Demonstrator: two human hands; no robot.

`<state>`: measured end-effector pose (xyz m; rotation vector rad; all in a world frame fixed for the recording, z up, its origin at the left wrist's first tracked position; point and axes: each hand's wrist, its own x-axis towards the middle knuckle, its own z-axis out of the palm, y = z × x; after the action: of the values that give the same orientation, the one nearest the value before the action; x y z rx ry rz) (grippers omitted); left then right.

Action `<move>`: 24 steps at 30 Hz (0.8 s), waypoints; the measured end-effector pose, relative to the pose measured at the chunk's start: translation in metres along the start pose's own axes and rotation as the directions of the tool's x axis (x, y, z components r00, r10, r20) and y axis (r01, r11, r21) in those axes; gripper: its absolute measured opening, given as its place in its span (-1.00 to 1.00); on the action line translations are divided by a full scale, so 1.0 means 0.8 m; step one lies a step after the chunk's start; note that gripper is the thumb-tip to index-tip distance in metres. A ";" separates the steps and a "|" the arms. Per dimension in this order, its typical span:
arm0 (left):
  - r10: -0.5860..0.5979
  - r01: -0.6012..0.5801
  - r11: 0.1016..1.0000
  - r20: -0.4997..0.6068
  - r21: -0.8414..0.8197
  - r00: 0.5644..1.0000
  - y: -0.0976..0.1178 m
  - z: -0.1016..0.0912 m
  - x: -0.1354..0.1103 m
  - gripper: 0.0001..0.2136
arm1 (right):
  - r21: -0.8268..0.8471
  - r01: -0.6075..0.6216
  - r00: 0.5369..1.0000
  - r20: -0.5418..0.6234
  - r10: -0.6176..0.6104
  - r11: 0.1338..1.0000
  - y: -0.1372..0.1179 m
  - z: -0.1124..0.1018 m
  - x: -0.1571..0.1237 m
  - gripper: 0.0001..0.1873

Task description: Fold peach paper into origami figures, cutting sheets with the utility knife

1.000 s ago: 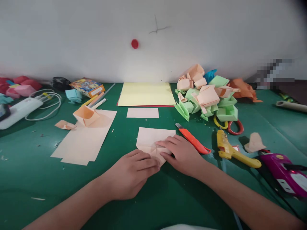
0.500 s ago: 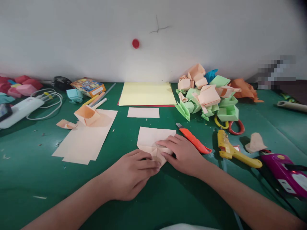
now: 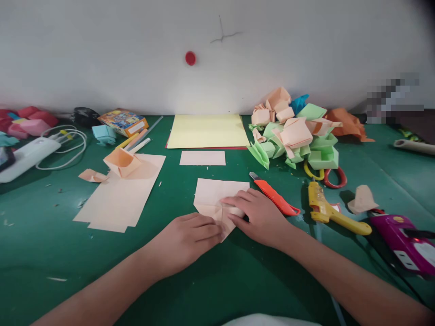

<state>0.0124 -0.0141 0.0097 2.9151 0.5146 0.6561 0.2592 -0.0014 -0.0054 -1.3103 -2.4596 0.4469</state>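
A partly folded sheet of pale peach paper [image 3: 221,188] lies in front of me, its lower edge brought to a point and a crease running down its middle. My left hand [image 3: 190,240] rests flat with stretched fingertips on the lower left of the fold, near the point. On the right side, my right hand [image 3: 256,213] lies over the paper, thumb and fingers spread, pressing on the folded flap. Parts of the flaps are hidden under both hands. Just beyond my right hand is an orange utility knife [image 3: 277,197], its blade end pointing away to the left.
A small paper strip [image 3: 202,158] and yellow sheets [image 3: 208,131] lie farther back. Left are peach sheets [image 3: 118,199] bearing a folded paper box [image 3: 121,162]. Right are a pile of folded paper pieces [image 3: 295,133], scissors [image 3: 335,178], a yellow glue gun [image 3: 335,217] and a purple power strip [image 3: 401,244].
My left hand's fingers have shifted slightly left and flattened, showing more of the paper's lower point. My right hand and the paper stay nearly in place; the view has tilted a little.
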 end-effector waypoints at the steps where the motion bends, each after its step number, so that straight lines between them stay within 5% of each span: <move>1: 0.002 -0.002 1.000 0.002 0.010 1.000 0.001 0.001 -0.001 -0.79 | 0.000 -0.003 1.000 -0.002 0.003 1.000 0.000 0.000 0.000 -0.65; 14: -0.009 0.000 0.998 0.127 0.065 0.992 0.012 -0.001 0.000 -0.74 | 0.009 -0.022 1.000 -0.008 0.022 1.000 0.001 0.001 0.002 -0.65; 24: -0.073 0.083 0.995 0.193 -0.047 0.978 0.011 -0.006 -0.001 -0.68 | 0.003 -0.008 1.000 -0.008 0.008 1.000 0.001 0.001 -0.001 -0.64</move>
<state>0.0123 -0.0226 0.0155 2.8498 0.5748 0.3687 0.2597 -0.0016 -0.0066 -1.3190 -2.4473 0.4458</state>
